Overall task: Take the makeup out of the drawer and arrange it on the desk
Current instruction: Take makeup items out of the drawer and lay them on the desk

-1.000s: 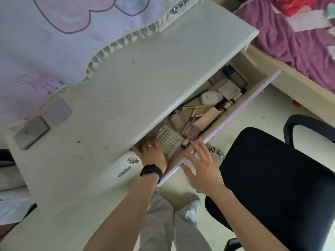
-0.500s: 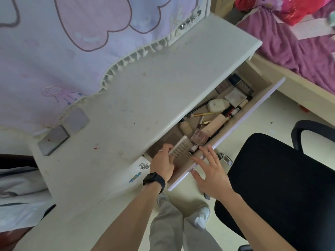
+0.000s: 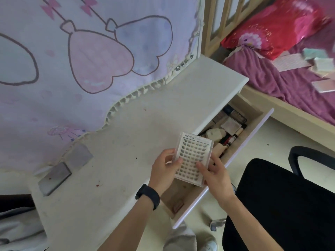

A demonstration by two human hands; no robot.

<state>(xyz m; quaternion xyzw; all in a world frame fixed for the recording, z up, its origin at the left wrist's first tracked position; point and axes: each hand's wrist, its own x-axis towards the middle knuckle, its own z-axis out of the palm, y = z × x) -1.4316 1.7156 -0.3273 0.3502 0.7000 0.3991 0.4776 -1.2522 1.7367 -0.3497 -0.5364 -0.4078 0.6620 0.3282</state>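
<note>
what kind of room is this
Likely a bedroom: a bed with a red pillow stands beside a white desk, whose open drawer holds makeup. A black chair faces the desk.

The clear lash case (image 3: pixel 193 156) is displaying the brand mark "XOYO" in dark letters at its top left corner; print on the compacts (image 3: pixel 233 116) in the drawer (image 3: pixel 252 134) is appearing too blurred to read.
</note>
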